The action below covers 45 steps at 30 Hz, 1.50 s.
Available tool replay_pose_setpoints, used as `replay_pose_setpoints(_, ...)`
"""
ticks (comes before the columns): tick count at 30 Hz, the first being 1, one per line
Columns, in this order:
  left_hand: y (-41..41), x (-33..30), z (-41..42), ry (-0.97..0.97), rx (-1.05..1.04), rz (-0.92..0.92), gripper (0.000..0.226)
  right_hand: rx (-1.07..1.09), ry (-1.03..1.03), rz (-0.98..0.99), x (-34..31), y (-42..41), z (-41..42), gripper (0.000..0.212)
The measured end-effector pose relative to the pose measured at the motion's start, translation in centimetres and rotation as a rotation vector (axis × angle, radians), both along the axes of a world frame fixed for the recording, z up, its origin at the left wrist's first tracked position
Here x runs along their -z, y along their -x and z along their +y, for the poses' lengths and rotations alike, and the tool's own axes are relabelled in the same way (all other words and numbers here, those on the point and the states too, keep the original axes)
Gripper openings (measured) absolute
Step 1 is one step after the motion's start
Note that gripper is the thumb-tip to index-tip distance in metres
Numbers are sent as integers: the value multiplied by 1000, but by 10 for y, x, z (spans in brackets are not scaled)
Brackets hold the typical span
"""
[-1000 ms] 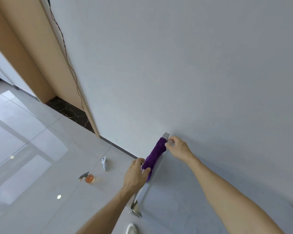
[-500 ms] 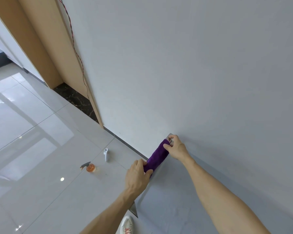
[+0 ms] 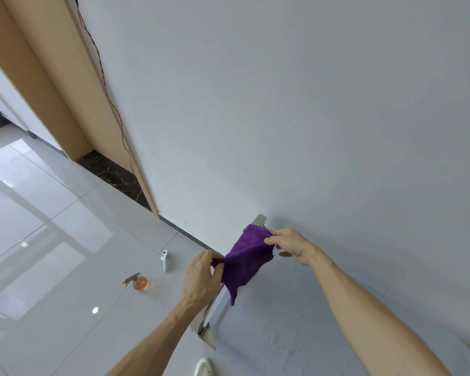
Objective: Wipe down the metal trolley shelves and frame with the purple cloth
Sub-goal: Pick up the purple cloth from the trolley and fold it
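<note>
The purple cloth (image 3: 246,260) hangs spread between both hands above the left rim of the metal trolley's top shelf (image 3: 282,335). My left hand (image 3: 202,275) pinches the cloth's lower left corner. My right hand (image 3: 292,245) pinches its upper right edge near the shelf's far corner (image 3: 259,220). A loose tip of the cloth dangles down over the shiny rim (image 3: 219,305). Only the top shelf shows; the lower shelves and frame are hidden.
A white wall (image 3: 282,104) rises right behind the trolley. On the glossy tiled floor to the left lie a small orange spray bottle (image 3: 139,283) and a white handheld controller (image 3: 164,260). A white shoe (image 3: 204,367) shows at the bottom edge. A wooden door frame (image 3: 52,85) stands far left.
The cloth was a tight roll lying along the shelf rim; now both hands have lifted it and pulled it open into a hanging sheet.
</note>
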<state>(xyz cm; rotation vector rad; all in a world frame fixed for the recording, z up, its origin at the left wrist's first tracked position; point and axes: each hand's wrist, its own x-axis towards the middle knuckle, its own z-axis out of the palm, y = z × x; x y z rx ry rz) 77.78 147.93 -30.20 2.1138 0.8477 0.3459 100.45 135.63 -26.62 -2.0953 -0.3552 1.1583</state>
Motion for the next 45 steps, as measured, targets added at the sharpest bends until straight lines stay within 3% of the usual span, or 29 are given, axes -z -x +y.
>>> replay_pose_setpoints(7, -38, -37, -1, -8, 117, -152, 19, 86, -263, -142, -34, -3, -62, 12)
replay_pose_setpoints(11, -63, -53, -9, -11, 202, -193, 20, 168, -321, -239, -50, -1, -98, 32)
replay_pose_setpoints(15, -81, -60, -21, -47, 338, -198, 21, 56, -252, -361, -56, -3, -133, 29)
replay_pose_setpoints(21, -99, -57, -40, -64, 525, -116, 20, -38, -43, -376, -44, 4, -169, 29)
replay_pose_setpoints(25, -108, -52, -47, -51, 589, -37, 20, -110, 70, -456, -36, 5, -182, 11)
replay_pose_setpoints(34, -112, -42, -53, -132, 605, -102, 22, -71, -32, -829, -12, 22, -194, 5)
replay_pose_setpoints(38, -77, -4, -60, -184, 668, 22, 17, -138, 18, -774, 24, 59, -200, 1)
replay_pose_setpoints(45, 24, 71, -88, -92, 770, 413, 24, -265, 186, -387, 96, 153, -217, 15)
